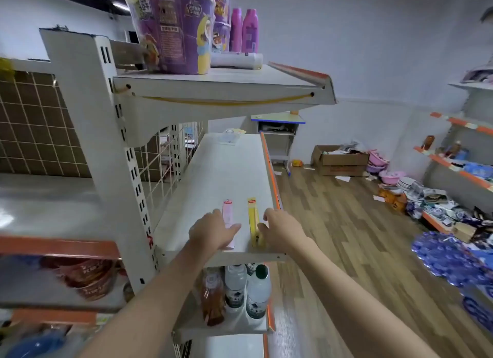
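Two slim packs lie side by side on the white middle shelf (213, 171): a pink pack (227, 211) and a yellow pack (252, 216). My left hand (212, 231) lies flat on the near end of the pink pack, fingers fairly straight. My right hand (281, 231) sits at the near end of the yellow pack, fingers curled, thumb touching the pack's lower part. Whether it actually grips the pack is unclear.
The top shelf (280, 76) carries purple noodle tubs (170, 29) and pink bottles (244, 29). The shelf below holds water bottles (257, 293) and a snack bag (212, 296). A small packet (229, 139) lies at the far shelf end. A cardboard box (340, 160) and goods litter the floor on the right.
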### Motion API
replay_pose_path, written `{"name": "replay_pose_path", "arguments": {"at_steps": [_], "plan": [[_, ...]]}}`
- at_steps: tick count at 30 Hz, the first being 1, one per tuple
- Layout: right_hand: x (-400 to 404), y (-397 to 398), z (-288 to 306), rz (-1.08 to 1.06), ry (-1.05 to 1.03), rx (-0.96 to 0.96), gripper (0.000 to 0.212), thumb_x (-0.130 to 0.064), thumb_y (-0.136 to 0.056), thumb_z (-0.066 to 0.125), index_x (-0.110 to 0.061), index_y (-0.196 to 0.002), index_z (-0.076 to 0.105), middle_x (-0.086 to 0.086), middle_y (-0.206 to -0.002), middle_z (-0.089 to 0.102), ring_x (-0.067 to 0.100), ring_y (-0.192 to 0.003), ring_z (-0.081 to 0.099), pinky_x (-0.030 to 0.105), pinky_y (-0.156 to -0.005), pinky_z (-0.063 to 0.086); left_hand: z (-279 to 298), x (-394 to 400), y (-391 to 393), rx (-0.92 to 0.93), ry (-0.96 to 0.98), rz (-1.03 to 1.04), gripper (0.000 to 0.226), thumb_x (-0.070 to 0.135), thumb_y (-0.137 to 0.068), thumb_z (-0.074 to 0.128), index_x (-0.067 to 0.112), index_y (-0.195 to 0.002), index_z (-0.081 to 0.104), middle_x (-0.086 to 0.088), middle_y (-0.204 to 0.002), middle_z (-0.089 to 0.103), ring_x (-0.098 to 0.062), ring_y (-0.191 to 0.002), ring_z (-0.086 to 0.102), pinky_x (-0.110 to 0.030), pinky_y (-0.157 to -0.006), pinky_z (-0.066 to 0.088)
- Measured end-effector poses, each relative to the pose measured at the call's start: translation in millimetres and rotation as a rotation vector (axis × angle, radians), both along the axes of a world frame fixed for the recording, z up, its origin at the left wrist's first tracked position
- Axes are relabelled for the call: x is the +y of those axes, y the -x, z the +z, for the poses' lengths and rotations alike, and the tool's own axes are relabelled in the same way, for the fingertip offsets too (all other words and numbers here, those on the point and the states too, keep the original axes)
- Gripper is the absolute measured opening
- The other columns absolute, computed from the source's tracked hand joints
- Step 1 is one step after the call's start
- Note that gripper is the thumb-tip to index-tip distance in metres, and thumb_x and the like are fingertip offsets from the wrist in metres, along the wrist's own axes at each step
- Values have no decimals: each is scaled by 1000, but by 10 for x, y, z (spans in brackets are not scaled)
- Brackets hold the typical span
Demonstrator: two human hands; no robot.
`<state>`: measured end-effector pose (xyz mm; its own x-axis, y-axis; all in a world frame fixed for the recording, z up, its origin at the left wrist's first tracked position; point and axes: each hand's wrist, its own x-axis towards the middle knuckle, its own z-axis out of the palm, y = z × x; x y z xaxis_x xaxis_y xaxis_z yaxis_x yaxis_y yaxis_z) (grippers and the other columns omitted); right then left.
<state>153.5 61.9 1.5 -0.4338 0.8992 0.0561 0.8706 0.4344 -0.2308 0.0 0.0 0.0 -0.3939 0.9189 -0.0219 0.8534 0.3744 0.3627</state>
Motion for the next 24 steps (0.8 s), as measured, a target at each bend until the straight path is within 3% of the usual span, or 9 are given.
{"name": "replay_pose_path", "arguments": {"at_steps": [2, 5, 8, 10, 12, 15, 19, 22, 24], "plan": [[45, 37, 13, -23, 8, -83, 32, -34, -98, 39, -9, -112, 50, 10, -109, 58, 26, -91, 57, 33, -66, 43, 15, 48, -21, 28, 86, 62, 59, 58, -84, 49, 9, -116, 49, -6, -113, 60, -24, -105, 58, -28, -73, 41], [113, 111, 30, -49, 64, -147, 38, -41, -97, 40, -7, -109, 50, 11, -109, 59, 26, -83, 54, 33, -63, 41, 20, 111, -49, 5, 146, 90, 36, 41, -85, 50, 10, -102, 53, -4, -96, 62, -23, -97, 61, -24, -66, 39], [128, 210, 49, -83, 120, -233, 53, -53, -93, 42, -7, -117, 50, 8, -114, 58, 25, -98, 58, 31, -67, 42, 35, 154, -24, -19, 168, 84, 20, 22, -90, 43, 10, -77, 53, -1, -71, 59, -21, -76, 61, -21, -53, 36], [139, 281, 47, -114, 172, -275, 58, -55, -92, 43, -7, -124, 48, 8, -122, 56, 26, -110, 56, 32, -77, 44, 40, 175, -3, -28, 168, 82, 25, 20, -94, 38, 6, -98, 59, -8, -89, 65, -23, -86, 63, -25, -66, 45], [160, 334, 23, -113, 239, -286, 53, -48, -96, 40, -6, -128, 47, 10, -127, 53, 29, -115, 53, 36, -89, 45, 51, 173, -9, -30, 168, 81, 37, 21, -98, 33, 10, -129, 50, -13, -112, 63, -27, -104, 61, -31, -83, 48], [155, 368, 24, -73, 274, -323, 38, -27, -99, 40, -4, -127, 50, 15, -129, 50, 30, -117, 51, 35, -88, 43, 53, 159, -18, -21, 174, 62, 40, 13, -96, 37, 10, -136, 40, -15, -118, 59, -29, -109, 59, -33, -90, 49], [85, 338, 54, -99, 200, -176, 27, -2, -94, 35, -1, -121, 42, 19, -125, 52, 34, -115, 53, 36, -81, 42, 106, 88, 3, -10, 27, 84, 32, 2, -90, 46, 3, -121, 37, -16, -116, 59, -30, -105, 60, -33, -79, 48], [-14, 264, 83, -226, 138, 70, 31, 3, -92, 35, 3, -123, 34, 15, -100, 59, 33, -97, 57, 32, -70, 36, 143, -13, 18, 7, -109, 79, 25, 5, -91, 43, 3, -115, 37, -15, -103, 62, -31, -89, 62, -33, -66, 44], [-91, 192, 99, -291, 94, 202, 28, 1, -92, 34, -1, -120, 34, 17, -101, 60, 34, -85, 56, 33, -66, 37, 140, -87, 16, -24, -234, 75, 18, 10, -94, 39, 4, -111, 41, -15, -96, 63, -29, -74, 55, -31, -60, 39]]}}
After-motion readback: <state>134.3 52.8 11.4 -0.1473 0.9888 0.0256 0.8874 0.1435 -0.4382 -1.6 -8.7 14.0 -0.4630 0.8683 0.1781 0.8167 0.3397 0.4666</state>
